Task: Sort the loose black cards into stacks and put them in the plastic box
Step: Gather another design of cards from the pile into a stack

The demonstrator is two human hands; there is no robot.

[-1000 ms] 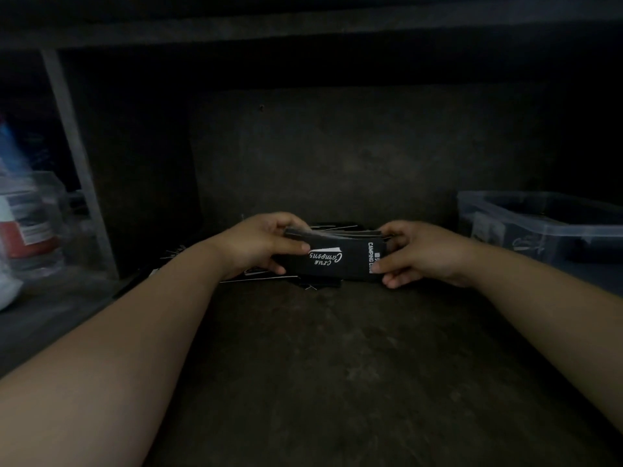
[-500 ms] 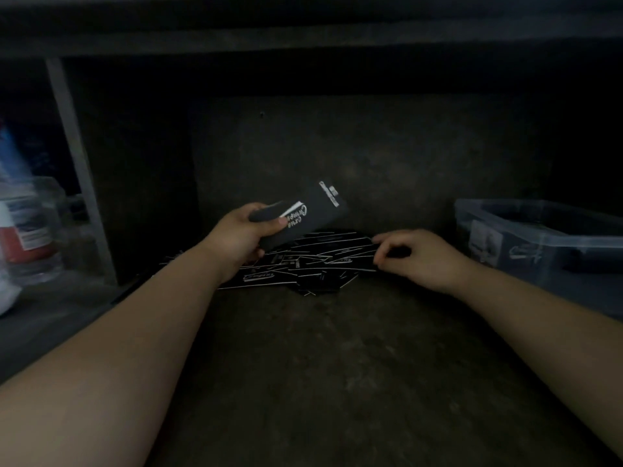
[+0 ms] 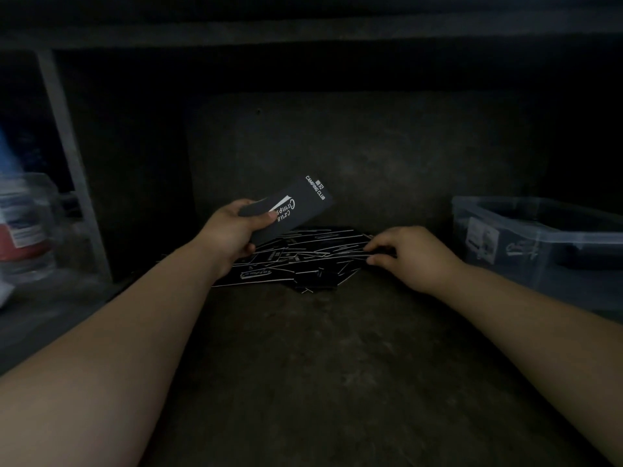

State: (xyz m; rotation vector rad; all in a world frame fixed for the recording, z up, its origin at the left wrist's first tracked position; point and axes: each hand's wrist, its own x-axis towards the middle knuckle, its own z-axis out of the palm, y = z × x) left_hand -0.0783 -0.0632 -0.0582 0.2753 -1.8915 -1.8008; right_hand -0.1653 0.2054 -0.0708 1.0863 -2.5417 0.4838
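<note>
Holding a squared stack (image 3: 296, 210) of black cards, the left hand (image 3: 232, 232) grips its lower end, with the thumb across the printed face and the fingers curled behind. The stack is tilted up and to the right, raised clear of the shelf (image 3: 337, 365). The right hand (image 3: 414, 254) sits at the right edge of the loose cards (image 3: 293, 264), which lie fanned and overlapping at the back of the shelf. Its thumb and fingertips pinch at the card edges. How many cards are in the pinch cannot be told in the dim light.

Handling notes (judgement):
- The cards appear thin, light and fairly stiff, with a smooth printed finish. Expect them to slide over one another readily.
- A card lying flat offers little to lift from above. Take hold at an exposed edge or an overhanging corner, thumb under and fingers over.
- A stack held by one short end may fan out or shed cards. Grip across both long edges, or support the base, before carrying.
- Bending is the main damage risk, so avoid squeezing the middle.

The plastic box (image 3: 526, 257) stands at the right of the shelf, open-topped and apart from the loose cards. Dark contents show through its translucent wall.
</note>
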